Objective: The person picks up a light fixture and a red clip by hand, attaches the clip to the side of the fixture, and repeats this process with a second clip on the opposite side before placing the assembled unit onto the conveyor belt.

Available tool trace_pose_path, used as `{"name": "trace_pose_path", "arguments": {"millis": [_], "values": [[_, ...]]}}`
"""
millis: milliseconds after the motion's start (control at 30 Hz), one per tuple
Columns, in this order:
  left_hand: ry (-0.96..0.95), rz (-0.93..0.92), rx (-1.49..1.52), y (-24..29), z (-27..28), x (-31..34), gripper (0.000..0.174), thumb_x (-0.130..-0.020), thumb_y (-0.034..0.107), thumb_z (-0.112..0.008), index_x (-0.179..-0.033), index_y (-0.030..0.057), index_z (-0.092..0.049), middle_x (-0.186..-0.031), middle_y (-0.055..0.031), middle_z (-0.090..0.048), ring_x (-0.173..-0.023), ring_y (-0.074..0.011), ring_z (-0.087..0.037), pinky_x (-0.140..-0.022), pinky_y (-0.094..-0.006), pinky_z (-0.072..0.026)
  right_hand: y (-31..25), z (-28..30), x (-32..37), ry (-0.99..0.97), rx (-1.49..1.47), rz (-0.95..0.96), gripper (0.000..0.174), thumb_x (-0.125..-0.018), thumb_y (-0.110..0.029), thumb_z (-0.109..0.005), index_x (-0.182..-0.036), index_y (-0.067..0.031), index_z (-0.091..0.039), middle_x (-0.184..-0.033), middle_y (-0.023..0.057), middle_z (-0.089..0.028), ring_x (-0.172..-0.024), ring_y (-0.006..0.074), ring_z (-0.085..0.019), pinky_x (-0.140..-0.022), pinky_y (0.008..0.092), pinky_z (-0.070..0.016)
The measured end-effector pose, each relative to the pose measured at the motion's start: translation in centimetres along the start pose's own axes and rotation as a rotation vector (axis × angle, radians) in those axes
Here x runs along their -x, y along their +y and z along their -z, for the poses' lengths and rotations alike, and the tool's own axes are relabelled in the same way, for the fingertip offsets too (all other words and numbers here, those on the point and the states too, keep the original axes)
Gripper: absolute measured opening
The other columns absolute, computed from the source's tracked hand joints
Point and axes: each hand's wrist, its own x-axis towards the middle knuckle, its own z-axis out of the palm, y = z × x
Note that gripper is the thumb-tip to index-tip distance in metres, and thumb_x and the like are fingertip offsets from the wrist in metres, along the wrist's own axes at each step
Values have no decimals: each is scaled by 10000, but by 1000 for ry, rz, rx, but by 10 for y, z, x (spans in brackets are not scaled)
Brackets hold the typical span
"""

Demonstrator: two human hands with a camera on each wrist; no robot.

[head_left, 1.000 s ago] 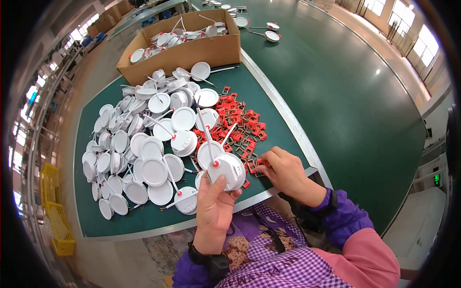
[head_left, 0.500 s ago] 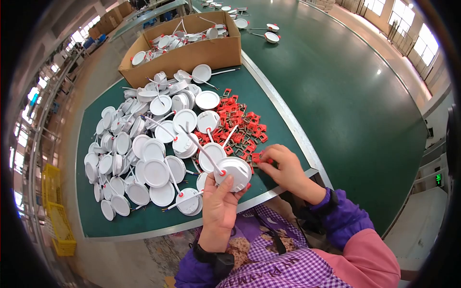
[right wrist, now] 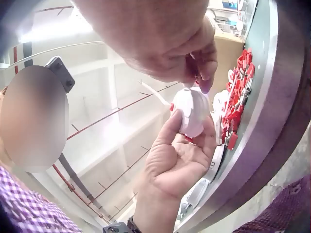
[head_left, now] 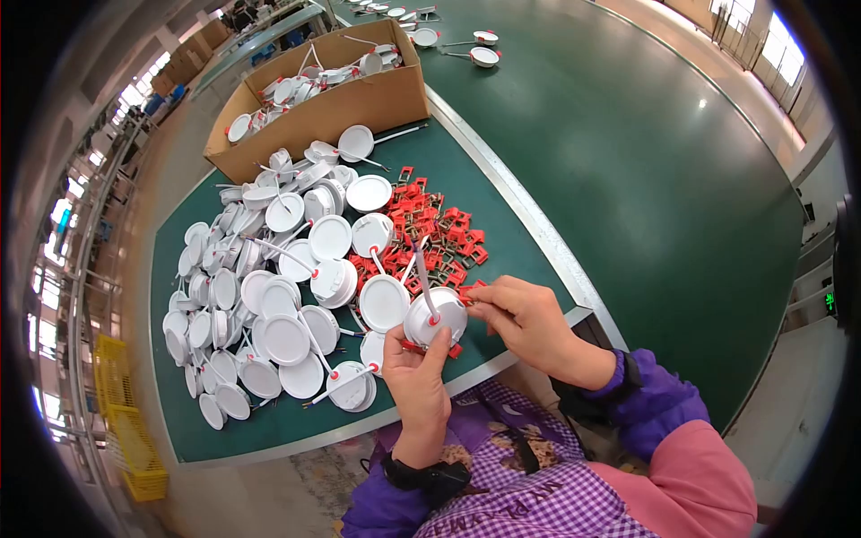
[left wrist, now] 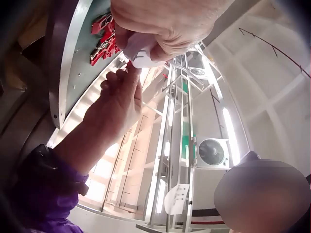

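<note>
A round white downlight (head_left: 429, 325) with a white cable rising from its back sits in my left hand (head_left: 417, 386), thumb on its back face and fingers beneath. A red spring clip (head_left: 456, 351) shows at its lower edge. My right hand (head_left: 531, 325) pinches another red clip (head_left: 467, 293) between thumb and forefinger, right at the light's right edge. In the right wrist view, the right fingertips meet the top edge of the downlight (right wrist: 190, 111). The left wrist view shows both hands close together at the light, its far side hidden by the left hand.
A heap of white downlights (head_left: 285, 339) covers the green table's left part. Loose red clips (head_left: 439, 233) are piled beyond my hands. A cardboard box (head_left: 323, 108) of downlights stands at the far end. A metal edge (head_left: 529, 215) separates the wide green surface (head_left: 646, 197) on the right.
The right hand has come from the clip pile to the light's edge with a red clip. The left hand keeps its hold while the light has tilted, its cable swinging more upright.
</note>
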Motion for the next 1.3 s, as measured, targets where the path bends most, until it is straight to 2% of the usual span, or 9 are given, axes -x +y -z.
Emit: {"name": "trace_pose_path", "arguments": {"millis": [100, 167, 267, 367, 767, 967, 1100, 1200, 1300], "values": [[14, -29, 1, 0, -2, 1, 298, -779, -37, -653, -1024, 1, -488, -991, -91, -585, -862, -128, -574, -693, -246, -502, -8, 0, 3, 50, -20, 95, 125, -790, -57, -645, -892, 15, -633, -732, 108, -588, -602, 173, -591, -533, 269, -459], [47, -75, 16, 1, -4, 1, 290, -776, -36, -657, -1009, 3, -488, -988, -92, -585, -876, -128, -571, -691, -247, -501, -9, 4, 2, 23, -162, -57, 128, -791, -61, -643, -902, 3, -635, -730, 119, -582, -630, 218, -595, -554, 298, -464], [22, -95, 5, -3, -3, 1, 289, -775, -39, -657, -1006, 5, -489, -988, -94, -584, -869, -131, -573, -691, -252, -503, -4, 6, -2, 12, -198, -67, 125, -783, -66, -647, -891, -5, -633, -725, 122, -576, -641, 252, -586, -562, 314, -462], [-2, -83, 10, -5, -3, 2, 295, -773, -45, -656, -1010, 6, -489, -989, -96, -582, -855, -137, -579, -688, -256, -511, -1, 2, 2, 50, -41, 78, 115, -770, -67, -655, -865, -11, -624, -725, 115, -580, -629, 256, -582, -554, 319, -461], [-106, -111, -139, -3, 1, -1, 359, -801, -38, -625, -1136, -27, -494, -1028, -91, -576, -895, -146, -587, -709, -250, -533, 1, -7, 8, 52, 39, 164, 133, -755, -63, -659, -860, -17, -590, -718, 115, -565, -629, 280, -576, -532, 334, -453], [-160, -62, -129, 2, 3, -1, 322, -800, -46, -623, -1102, -34, -513, -1047, -93, -572, -923, -146, -579, -787, -263, -509, -3, -2, 6, 76, 9, 207, 129, -749, -35, -655, -849, -12, -576, -718, 120, -544, -615, 292, -558, -525, 331, -449], [-212, -60, -137, 4, 11, -1, 314, -795, -53, -624, -1092, -33, -521, -1052, -91, -571, -938, -150, -576, -823, -272, -490, 0, 3, 4, 15, -25, 186, 166, -750, -31, -659, -890, -10, -572, -761, 115, -574, -624, 241, -591, -539, 312, -459], [-227, -62, -103, 15, 9, 4, 314, -785, -60, -632, -1081, -29, -531, -1044, -88, -578, -944, -150, -573, -822, -274, -483, -11, 12, 1, -105, -281, -116, 339, -762, -44, -676, -1069, -11, -537, -904, 114, -641, -722, 118, -649, -609, 236, -492], [-219, -62, -94, 22, 11, 6, 322, -774, -64, -641, -1076, -23, -537, -1021, -84, -590, -925, -146, -580, -811, -273, -483, -17, 16, 1, -190, -301, -126, 382, -771, -37, -670, -1121, -1, -521, -932, 128, -645, -745, 140, -663, -622, 227, -499]]}}
